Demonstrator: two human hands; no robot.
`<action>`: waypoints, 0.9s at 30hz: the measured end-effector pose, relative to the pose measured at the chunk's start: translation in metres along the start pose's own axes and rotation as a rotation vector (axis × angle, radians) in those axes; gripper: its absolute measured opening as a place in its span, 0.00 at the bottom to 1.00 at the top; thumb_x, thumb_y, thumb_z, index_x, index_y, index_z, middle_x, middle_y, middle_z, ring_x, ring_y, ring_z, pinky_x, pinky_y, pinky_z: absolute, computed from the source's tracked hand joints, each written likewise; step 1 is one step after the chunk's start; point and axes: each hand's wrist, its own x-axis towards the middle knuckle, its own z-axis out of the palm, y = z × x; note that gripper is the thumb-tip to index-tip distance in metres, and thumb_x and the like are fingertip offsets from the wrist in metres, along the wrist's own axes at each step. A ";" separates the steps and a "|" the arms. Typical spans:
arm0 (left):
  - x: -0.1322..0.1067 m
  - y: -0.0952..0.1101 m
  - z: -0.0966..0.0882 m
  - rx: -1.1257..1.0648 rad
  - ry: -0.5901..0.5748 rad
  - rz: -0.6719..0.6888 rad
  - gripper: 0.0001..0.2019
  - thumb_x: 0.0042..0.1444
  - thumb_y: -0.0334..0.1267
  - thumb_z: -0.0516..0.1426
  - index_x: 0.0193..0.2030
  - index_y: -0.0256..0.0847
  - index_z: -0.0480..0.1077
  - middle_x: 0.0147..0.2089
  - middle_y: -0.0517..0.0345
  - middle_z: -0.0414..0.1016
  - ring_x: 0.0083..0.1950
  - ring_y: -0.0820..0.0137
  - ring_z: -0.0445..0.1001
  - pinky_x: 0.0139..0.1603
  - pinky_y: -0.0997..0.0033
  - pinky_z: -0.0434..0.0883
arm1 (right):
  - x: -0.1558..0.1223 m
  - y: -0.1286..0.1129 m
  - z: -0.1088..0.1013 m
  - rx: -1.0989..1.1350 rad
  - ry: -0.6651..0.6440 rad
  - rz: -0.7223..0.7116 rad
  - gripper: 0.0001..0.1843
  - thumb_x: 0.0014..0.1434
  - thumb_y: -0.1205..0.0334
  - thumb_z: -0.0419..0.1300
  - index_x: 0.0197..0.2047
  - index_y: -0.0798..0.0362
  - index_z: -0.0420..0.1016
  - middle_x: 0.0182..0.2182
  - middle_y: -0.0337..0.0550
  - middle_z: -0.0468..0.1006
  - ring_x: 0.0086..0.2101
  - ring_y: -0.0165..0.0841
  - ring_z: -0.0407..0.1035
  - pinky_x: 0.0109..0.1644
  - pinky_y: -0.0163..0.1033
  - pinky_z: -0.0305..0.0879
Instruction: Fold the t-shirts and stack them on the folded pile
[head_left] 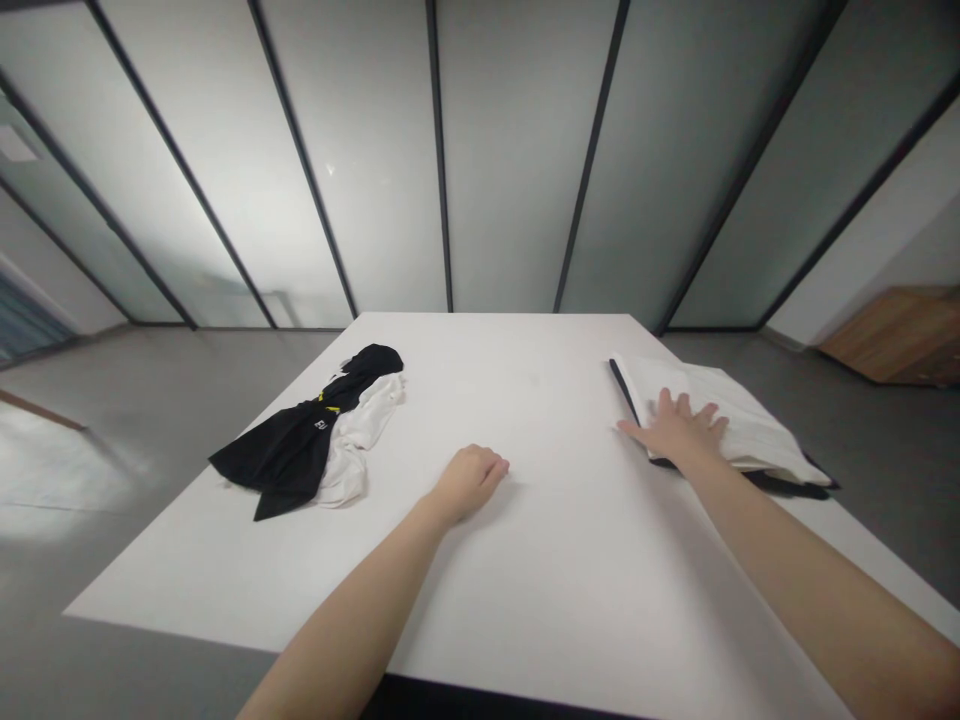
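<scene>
My right hand [679, 428] lies flat with fingers spread on a folded white garment [739, 420] at the right side of the white table [525, 560]. A dark folded piece [780, 484] shows beneath that white garment along its edges. My left hand [471, 478] rests on the bare tabletop near the middle, fingers curled into a loose fist with nothing in it. At the left of the table lies a crumpled heap: a black garment [289, 450] with small yellow marks over a white garment [360, 430]. Neither hand touches that heap.
Frosted glass wall panels with black frames [442, 160] stand behind the table. Grey floor surrounds it. A wooden cabinet [900, 335] stands at the far right. The folded stack lies close to the table's right edge.
</scene>
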 end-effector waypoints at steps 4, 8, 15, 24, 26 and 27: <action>0.001 0.003 -0.003 0.013 -0.010 0.001 0.24 0.77 0.44 0.45 0.36 0.42 0.78 0.38 0.51 0.82 0.43 0.62 0.78 0.50 0.62 0.69 | 0.009 0.010 0.027 -0.082 -0.069 0.043 0.35 0.64 0.46 0.55 0.68 0.58 0.72 0.68 0.69 0.67 0.66 0.73 0.59 0.65 0.78 0.57; 0.001 0.005 -0.004 0.037 -0.009 -0.004 0.23 0.77 0.43 0.46 0.36 0.42 0.78 0.38 0.51 0.82 0.43 0.62 0.77 0.49 0.62 0.69 | 0.020 0.007 0.029 -0.110 -0.094 -0.040 0.31 0.65 0.54 0.53 0.66 0.57 0.74 0.64 0.67 0.72 0.62 0.66 0.65 0.63 0.76 0.61; 0.002 0.007 -0.004 0.058 -0.002 -0.014 0.23 0.76 0.43 0.47 0.36 0.41 0.78 0.38 0.50 0.82 0.42 0.62 0.77 0.49 0.61 0.68 | 0.004 0.001 0.024 -0.171 -0.162 -0.115 0.32 0.72 0.54 0.45 0.72 0.56 0.68 0.73 0.61 0.64 0.68 0.64 0.60 0.68 0.73 0.57; 0.002 0.009 -0.006 0.045 -0.003 -0.021 0.20 0.75 0.41 0.49 0.34 0.41 0.77 0.37 0.51 0.81 0.42 0.63 0.77 0.49 0.63 0.68 | -0.036 -0.003 0.028 -0.197 -0.083 -0.221 0.32 0.74 0.51 0.42 0.74 0.53 0.66 0.76 0.55 0.59 0.71 0.61 0.54 0.68 0.78 0.55; 0.001 0.009 -0.005 0.032 0.000 -0.011 0.19 0.75 0.41 0.50 0.34 0.41 0.77 0.37 0.51 0.81 0.42 0.62 0.77 0.50 0.63 0.68 | -0.032 -0.005 0.028 -0.176 -0.077 -0.200 0.33 0.74 0.51 0.42 0.74 0.54 0.66 0.76 0.56 0.60 0.71 0.62 0.54 0.68 0.79 0.54; 0.001 0.008 -0.005 0.024 0.003 -0.005 0.19 0.75 0.40 0.50 0.35 0.41 0.77 0.37 0.51 0.81 0.43 0.62 0.77 0.50 0.62 0.69 | -0.029 -0.006 0.028 -0.161 -0.074 -0.194 0.32 0.74 0.51 0.43 0.73 0.54 0.66 0.76 0.57 0.60 0.71 0.63 0.54 0.68 0.80 0.54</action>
